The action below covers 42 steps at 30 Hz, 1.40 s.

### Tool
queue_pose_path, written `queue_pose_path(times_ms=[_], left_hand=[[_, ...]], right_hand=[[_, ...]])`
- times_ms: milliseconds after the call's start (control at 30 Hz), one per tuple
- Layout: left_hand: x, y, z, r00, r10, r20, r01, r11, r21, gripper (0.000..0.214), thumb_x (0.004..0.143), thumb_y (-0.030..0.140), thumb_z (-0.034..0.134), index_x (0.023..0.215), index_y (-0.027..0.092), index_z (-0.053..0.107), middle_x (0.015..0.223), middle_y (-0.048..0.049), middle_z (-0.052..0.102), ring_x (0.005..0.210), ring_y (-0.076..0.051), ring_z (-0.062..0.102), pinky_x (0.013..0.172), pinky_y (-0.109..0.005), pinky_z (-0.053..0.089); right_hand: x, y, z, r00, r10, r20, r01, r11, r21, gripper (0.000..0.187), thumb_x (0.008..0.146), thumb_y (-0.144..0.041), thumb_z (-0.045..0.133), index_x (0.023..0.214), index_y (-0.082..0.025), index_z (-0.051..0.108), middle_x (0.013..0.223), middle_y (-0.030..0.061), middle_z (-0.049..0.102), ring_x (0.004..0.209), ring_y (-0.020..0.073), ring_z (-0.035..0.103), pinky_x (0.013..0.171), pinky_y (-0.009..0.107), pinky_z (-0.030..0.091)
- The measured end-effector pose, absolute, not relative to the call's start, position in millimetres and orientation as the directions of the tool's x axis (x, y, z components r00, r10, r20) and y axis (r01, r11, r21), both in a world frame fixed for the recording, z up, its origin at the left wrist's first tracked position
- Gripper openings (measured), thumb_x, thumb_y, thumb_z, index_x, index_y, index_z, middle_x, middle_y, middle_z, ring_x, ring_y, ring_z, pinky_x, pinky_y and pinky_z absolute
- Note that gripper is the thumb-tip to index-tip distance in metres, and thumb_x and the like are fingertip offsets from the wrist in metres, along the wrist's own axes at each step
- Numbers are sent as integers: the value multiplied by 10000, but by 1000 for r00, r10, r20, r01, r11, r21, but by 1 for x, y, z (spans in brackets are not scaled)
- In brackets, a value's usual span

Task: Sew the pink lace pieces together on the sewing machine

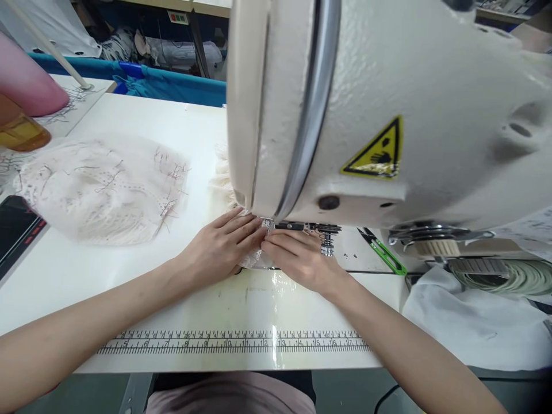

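Observation:
Both my hands lie at the needle of a cream sewing machine (388, 115). My left hand (219, 244) rests flat, fingers stretched toward the presser foot (269, 224), pressing a small piece of pale lace fabric (254, 261). My right hand (297, 256) lies beside it with fingers extended onto the same fabric, fingertips nearly touching the left ones. Most of the fabric is hidden under the hands and the machine head; more of it shows behind the machine (219, 178).
A heap of pale lace pieces (103, 187) with loose threads lies on the white table at left. Green-handled thread snips (383, 253) lie right of the needle. A ruler strip (233, 342) runs along the table's front edge. White cloth (470, 322) is piled at right. A dark device (15, 227) sits at far left.

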<state>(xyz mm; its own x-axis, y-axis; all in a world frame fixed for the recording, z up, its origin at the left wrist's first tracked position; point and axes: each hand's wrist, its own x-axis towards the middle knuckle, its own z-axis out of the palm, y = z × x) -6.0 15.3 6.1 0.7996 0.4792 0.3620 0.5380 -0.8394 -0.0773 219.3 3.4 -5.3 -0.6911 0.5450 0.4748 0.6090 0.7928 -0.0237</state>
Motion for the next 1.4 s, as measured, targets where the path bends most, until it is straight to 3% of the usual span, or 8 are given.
queue_pose_path(times_ms=[267, 433, 700, 900, 1133, 1400], left_hand=[[-4, 15, 6, 801, 483, 354, 551, -826, -120, 392, 881, 110, 426, 1218, 72, 623, 1232, -136, 674, 1172, -274, 626, 1056, -464, 486], [-3, 14, 5, 798, 494, 345, 565, -812, -144, 382, 897, 164, 443, 1225, 80, 620, 1243, -138, 666, 1188, -285, 612, 1067, -464, 468], [-3, 14, 3, 800, 513, 311, 575, -802, -158, 414, 923, 259, 507, 1301, 105, 576, 1285, -136, 642, 1232, -293, 578, 1082, -471, 443], [-4, 14, 3, 790, 507, 345, 585, -792, -176, 389, 960, 228, 427, 1300, 118, 580, 1282, -118, 649, 1212, -262, 597, 1086, -466, 429], [-10, 15, 3, 823, 430, 372, 519, -834, -184, 402, 982, 148, 328, 1277, 93, 596, 1257, -81, 668, 1230, -198, 589, 1129, -387, 381], [-20, 28, 8, 843, 397, 364, 450, -891, -69, 388, 978, 141, 350, 1248, 102, 625, 1244, -106, 670, 1231, -210, 594, 1151, -417, 387]], right_hand=[[221, 5, -5, -695, 545, 469, 608, 793, -19, 270, 897, -50, 533, 1015, -241, 682, 1036, -11, 718, 980, 123, 634, 831, 262, 522], [225, 8, -6, -684, 504, 528, 596, 803, 7, 219, 905, -67, 534, 1018, -183, 681, 1024, 8, 732, 942, 120, 657, 781, 253, 520], [230, 8, -1, -645, 619, 448, 648, 754, -108, 195, 931, -159, 536, 1033, -215, 692, 1096, 10, 731, 935, 143, 674, 783, 293, 514], [229, 9, -4, -617, 653, 438, 647, 739, -190, 187, 943, -179, 524, 1007, -204, 698, 1038, 33, 736, 914, 144, 675, 802, 291, 529], [226, 7, -11, -706, 549, 447, 625, 780, 29, 216, 925, -109, 546, 1082, -195, 666, 1110, 32, 711, 997, 136, 641, 825, 272, 518], [218, 5, -6, -725, 545, 422, 639, 760, 116, 291, 912, -33, 505, 1077, -226, 648, 1091, -12, 713, 1038, 120, 617, 820, 257, 469]])
